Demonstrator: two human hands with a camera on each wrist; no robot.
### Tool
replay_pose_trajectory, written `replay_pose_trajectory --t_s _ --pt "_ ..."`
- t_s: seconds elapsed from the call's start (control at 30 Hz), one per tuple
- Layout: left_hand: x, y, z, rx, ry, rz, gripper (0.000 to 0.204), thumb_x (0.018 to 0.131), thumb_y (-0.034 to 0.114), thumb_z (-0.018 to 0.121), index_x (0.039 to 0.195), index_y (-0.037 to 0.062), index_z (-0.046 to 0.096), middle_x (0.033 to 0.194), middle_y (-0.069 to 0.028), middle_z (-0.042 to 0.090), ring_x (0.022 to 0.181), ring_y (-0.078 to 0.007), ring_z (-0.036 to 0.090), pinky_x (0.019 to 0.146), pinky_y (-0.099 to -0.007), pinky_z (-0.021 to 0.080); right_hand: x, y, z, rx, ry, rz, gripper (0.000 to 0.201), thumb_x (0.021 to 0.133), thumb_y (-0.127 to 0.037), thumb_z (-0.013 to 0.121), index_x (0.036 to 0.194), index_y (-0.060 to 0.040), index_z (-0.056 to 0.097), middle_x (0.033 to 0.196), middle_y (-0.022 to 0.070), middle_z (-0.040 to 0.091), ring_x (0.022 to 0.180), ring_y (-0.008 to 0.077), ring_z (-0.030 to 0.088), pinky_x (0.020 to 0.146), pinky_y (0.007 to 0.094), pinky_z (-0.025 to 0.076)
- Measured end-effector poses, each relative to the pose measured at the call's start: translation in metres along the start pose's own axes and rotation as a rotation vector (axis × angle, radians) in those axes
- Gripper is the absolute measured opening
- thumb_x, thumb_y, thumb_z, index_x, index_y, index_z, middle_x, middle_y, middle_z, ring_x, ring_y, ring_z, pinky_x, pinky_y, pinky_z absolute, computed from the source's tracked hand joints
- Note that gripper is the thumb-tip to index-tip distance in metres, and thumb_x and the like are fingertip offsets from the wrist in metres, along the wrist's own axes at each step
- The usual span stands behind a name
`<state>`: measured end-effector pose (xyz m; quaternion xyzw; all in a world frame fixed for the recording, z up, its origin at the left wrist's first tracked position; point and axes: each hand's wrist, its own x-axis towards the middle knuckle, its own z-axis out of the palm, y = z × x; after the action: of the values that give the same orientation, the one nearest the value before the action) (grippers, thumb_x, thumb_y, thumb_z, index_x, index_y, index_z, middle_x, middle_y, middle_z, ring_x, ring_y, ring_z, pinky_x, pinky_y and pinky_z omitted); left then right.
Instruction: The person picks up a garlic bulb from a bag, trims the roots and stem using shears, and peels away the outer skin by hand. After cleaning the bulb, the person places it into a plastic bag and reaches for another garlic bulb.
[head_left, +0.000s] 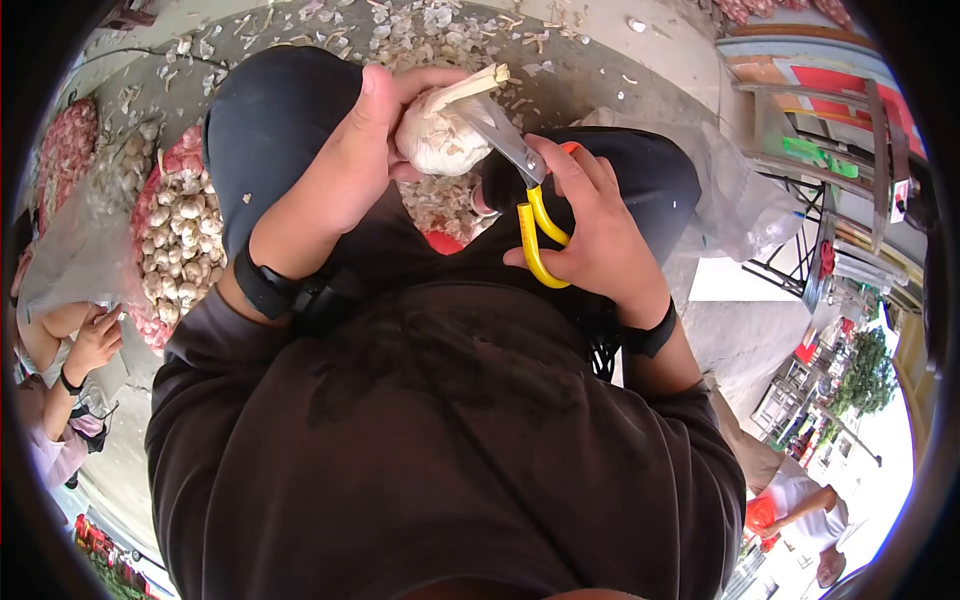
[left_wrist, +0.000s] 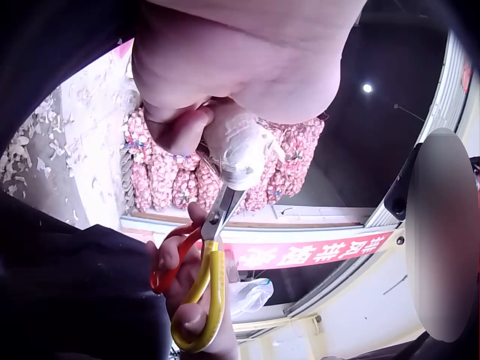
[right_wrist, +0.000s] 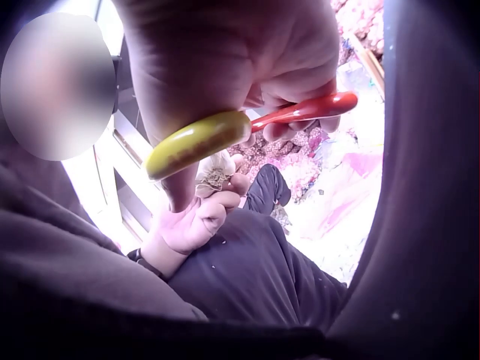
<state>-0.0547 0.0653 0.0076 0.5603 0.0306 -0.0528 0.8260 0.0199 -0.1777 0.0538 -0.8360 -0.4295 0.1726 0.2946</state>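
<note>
With the left grip (head_left: 340, 170), holds a garlic bulb (head_left: 440, 145), partly closed with fingers curled round its side and underside. Keeps the bulb over the gap between two dark-trousered knees, in front of a dark shirt (head_left: 450, 430), with its cut stem (head_left: 470, 87) slanting upward and to the right in the head view.

With the right grip (head_left: 600, 215), holds scissors (left_wrist: 214, 225), thumb through the yellow handle (head_left: 541, 245) and fingers at the red handle (right_wrist: 306, 111). Parts the handles clearly; cannot tell how wide the blades (head_left: 505, 145) stand. Brings them up against the bulb near the stem's base, with contact too hard to confirm. Wears a black band on each wrist.

Farther out, shows pale peelings (head_left: 425, 30) scattered over the grey floor (head_left: 330, 30), with more between the legs. At the left of the head view, shows an open mesh sack (head_left: 183, 240) full of garlic bulbs, near another person's hand (head_left: 95, 340). Beyond the right knee, shows a crumpled clear plastic bag (head_left: 735, 200). In the left wrist view, shows filled mesh sacks (left_wrist: 161, 180) in a row behind the bulb, above a red banner (left_wrist: 315, 253) with white characters.
</note>
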Motion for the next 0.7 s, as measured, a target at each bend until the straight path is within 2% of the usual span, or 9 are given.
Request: replay_pose_trajectory --t_s 0.07,0.13,0.2,0.3,0.4,0.5,0.6,0.7 --pt "0.000 -0.001 -0.005 -0.013 -0.095 0.024 0.096 0.085 0.079 0.026 0.139 0.0012 0.042 0.112 -0.0046 0.059 0.098 -0.0112 0.058 0.080 -0.0245 0.047 -0.001 0.004 0.000 0.039 0.008 -0.008 0.097 0.054 -0.021 0.092 0.139 -0.0074 0.046 0.110 0.0098 0.051 0.089 0.0248 0.048 0.085 0.0354 0.044" --pt "0.002 0.000 0.004 0.008 -0.044 0.073 0.072 0.084 0.052 0.053 0.134 0.0010 0.046 0.109 -0.0037 0.061 0.096 -0.0100 0.059 0.079 -0.0248 0.049 -0.001 0.007 -0.001 0.070 0.003 -0.015 0.097 0.054 -0.021 0.092 0.138 -0.0074 0.046 0.109 0.0094 0.051 0.089 0.0243 0.047 0.084 0.0352 0.044" --pt "0.003 0.000 0.012 0.030 0.008 0.123 0.061 0.082 0.024 0.080 0.129 0.0008 0.050 0.105 -0.0028 0.063 0.094 -0.0087 0.061 0.078 -0.0251 0.052 -0.001 0.008 0.000 0.087 -0.006 -0.021 0.097 0.054 -0.021 0.092 0.138 -0.0075 0.046 0.108 0.0089 0.051 0.088 0.0238 0.047 0.084 0.0350 0.044" --pt "0.006 0.004 0.008 -0.020 0.039 -0.073 0.070 0.070 -0.004 0.081 0.131 0.0012 0.048 0.110 -0.0021 0.061 0.099 -0.0092 0.057 0.088 -0.0253 0.048 -0.001 0.006 0.001 0.094 -0.006 -0.079 0.095 0.055 -0.022 0.091 0.138 -0.0076 0.046 0.107 0.0088 0.052 0.088 0.0233 0.047 0.084 0.0344 0.044" --pt "0.004 0.001 0.009 0.174 -0.057 -0.043 0.061 0.073 -0.002 0.079 0.128 0.0011 0.051 0.108 -0.0033 0.063 0.101 -0.0090 0.057 0.090 -0.0260 0.048 0.002 0.008 0.003 0.062 -0.028 -0.016 0.095 0.056 -0.023 0.091 0.138 -0.0086 0.047 0.106 0.0095 0.052 0.089 0.0232 0.048 0.085 0.0344 0.044" --pt "0.005 -0.002 0.007 0.181 -0.005 -0.053 0.057 0.072 -0.006 0.076 0.124 0.0008 0.054 0.107 -0.0032 0.063 0.100 -0.0083 0.058 0.088 -0.0253 0.049 0.007 0.003 0.011 0.051 0.009 -0.003 0.088 0.061 -0.031 0.089 0.136 -0.0111 0.047 0.106 0.0127 0.056 0.095 0.0321 0.053 0.090 0.0396 0.042" --pt "0.006 -0.004 0.005 0.150 0.034 -0.058 0.057 0.071 -0.007 0.076 0.124 0.0007 0.054 0.107 -0.0028 0.063 0.099 -0.0083 0.058 0.086 -0.0249 0.050 0.007 0.002 0.010 -0.120 0.044 -0.026 0.094 0.057 -0.026 0.091 0.138 -0.0091 0.046 0.110 0.0145 0.055 0.097 0.0330 0.052 0.090 0.0401 0.045" --pt "0.006 0.000 0.005 0.216 0.044 -0.055 0.058 0.071 -0.008 0.075 0.124 0.0004 0.054 0.108 -0.0030 0.063 0.099 -0.0088 0.059 0.085 -0.0249 0.051 0.005 0.003 0.014 -0.050 0.023 0.027 0.093 0.058 -0.026 0.091 0.138 -0.0086 0.046 0.113 0.0162 0.054 0.101 0.0374 0.051 0.091 0.0425 0.044"
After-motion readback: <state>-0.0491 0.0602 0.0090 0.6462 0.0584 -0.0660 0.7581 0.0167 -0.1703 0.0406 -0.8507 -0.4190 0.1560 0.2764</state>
